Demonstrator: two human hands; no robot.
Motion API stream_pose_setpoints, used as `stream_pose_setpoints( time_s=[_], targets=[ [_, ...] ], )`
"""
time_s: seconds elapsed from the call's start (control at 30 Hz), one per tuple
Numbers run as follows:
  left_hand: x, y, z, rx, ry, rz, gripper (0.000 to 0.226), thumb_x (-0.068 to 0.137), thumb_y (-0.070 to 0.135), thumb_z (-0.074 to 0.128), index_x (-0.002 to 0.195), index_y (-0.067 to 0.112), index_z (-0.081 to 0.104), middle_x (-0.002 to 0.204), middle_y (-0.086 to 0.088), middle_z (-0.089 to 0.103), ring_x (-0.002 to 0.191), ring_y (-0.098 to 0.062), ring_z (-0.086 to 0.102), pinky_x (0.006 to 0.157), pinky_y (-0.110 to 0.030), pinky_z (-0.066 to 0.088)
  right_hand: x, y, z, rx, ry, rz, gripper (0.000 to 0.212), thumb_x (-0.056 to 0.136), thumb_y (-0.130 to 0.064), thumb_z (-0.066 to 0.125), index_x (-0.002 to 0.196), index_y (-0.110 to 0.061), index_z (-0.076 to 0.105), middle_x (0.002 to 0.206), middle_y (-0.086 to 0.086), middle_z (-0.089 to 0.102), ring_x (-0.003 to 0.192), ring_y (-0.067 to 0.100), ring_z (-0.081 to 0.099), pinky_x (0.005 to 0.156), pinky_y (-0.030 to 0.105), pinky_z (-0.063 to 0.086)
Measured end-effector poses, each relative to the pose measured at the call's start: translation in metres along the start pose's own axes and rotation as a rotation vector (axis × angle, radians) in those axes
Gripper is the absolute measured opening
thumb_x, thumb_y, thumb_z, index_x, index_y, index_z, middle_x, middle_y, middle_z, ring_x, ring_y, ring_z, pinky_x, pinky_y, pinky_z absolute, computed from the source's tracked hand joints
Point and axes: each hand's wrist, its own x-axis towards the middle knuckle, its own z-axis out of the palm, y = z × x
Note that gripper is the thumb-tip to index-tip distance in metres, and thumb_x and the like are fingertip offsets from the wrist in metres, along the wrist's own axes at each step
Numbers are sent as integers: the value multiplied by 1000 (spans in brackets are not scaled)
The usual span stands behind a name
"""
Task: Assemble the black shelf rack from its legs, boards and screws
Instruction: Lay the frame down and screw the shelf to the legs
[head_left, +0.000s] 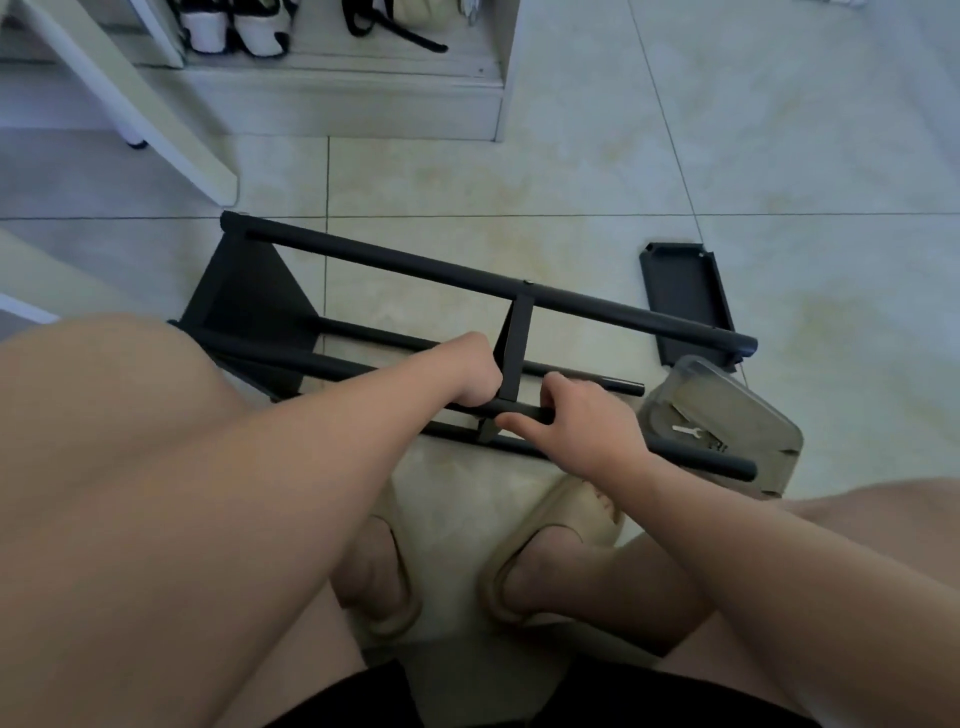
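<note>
Nearest you, your feet in beige slippers (561, 545) rest on the tiled floor (571, 171). Just beyond them the black rack (519, 286) lies on its side, its four tube legs running left to right.

Your right hand (587, 421) has a narrow grip on the near leg (698, 456), with the thumb underneath and the fingers curled over the top. Your left hand (475, 376) is closed in a tight grip on the same leg, right against the middle board (514, 353); its fingertips are hidden. At the left end, an end board (244, 291) already joins the legs.

The frame looks like stiff, smooth painted metal, probably light. It is likely to roll or twist on the hard tile while the right-hand leg ends are free. Holding a leg close to a board joint, as you do now, should steady it best.

To the right, beside the leg ends, sits a clear tray (727, 400) holding a small wrench (685, 430). Farther right lies a loose board (685, 301), flat on the floor. Farthest off is a pale shoe shelf (343, 93).
</note>
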Motion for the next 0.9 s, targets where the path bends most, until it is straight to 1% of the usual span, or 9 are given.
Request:
stream_pose_setpoints(
  time_s=[0.07,0.13,0.2,0.23,0.3,0.43,0.6,0.77,0.9],
  targets=[
    [-5,-1,2,-10,-2,-8,31,98,11,45,120,4,66,110,-12,65,90,-24,53,89,-36,49,-3,2,1,-85,147,-82,71,72,-84,56,101,-19,54,101,-4,56,94,23,52,76,36,40],
    [-10,0,4,13,-39,-14,29,98,7,44,115,3,68,112,-14,68,87,-26,55,82,-35,49,-3,3,0,-152,200,-117,91,66,-88,53,124,-18,54,130,4,51,119,30,47,95,43,36],
    [-14,0,4,0,-56,-23,28,95,6,45,109,4,69,108,-15,71,90,-30,63,83,-38,52,0,5,-2,-151,151,-100,111,61,-94,44,146,-23,41,161,8,27,148,32,22,114,50,19],
    [-15,1,4,-7,-60,-19,27,95,5,45,109,4,69,107,-15,71,96,-32,66,87,-40,52,3,6,-3,-161,121,-94,120,59,-98,39,154,-26,30,168,8,10,155,32,5,120,54,9],
    [-15,0,4,-12,-69,-9,28,95,5,46,109,5,69,107,-14,72,105,-33,67,91,-41,52,11,8,-5,-217,66,-105,131,55,-105,28,161,-31,7,169,6,-13,155,31,-16,120,61,-7],
    [-10,-3,0,-14,-107,4,28,93,7,45,106,8,70,104,-11,73,104,-32,67,95,-43,52,27,13,-8,-288,-27,-157,134,51,-108,20,159,-37,-14,167,8,-26,153,33,-25,117,68,-12],
    [6,-11,-5,-8,-170,9,27,96,14,47,110,10,70,109,-10,71,104,-30,65,99,-45,50,32,16,-3,-251,-39,-179,134,49,-110,13,158,-38,-18,164,7,-32,150,30,-32,116,68,-15],
    [19,-17,-4,-62,-208,-10,25,96,17,51,108,9,72,111,-10,71,107,-31,65,100,-44,50,32,17,-5,-242,-28,-201,128,55,-107,23,158,-41,-18,164,9,-32,150,31,-33,116,68,-14],
    [27,-17,0,-99,-197,-30,24,95,18,51,103,9,71,104,-8,70,98,-29,64,90,-36,52,33,19,-4,-240,-24,-222,122,58,-105,24,155,-45,-20,164,10,-31,149,32,-33,116,69,-13]
  ],
)
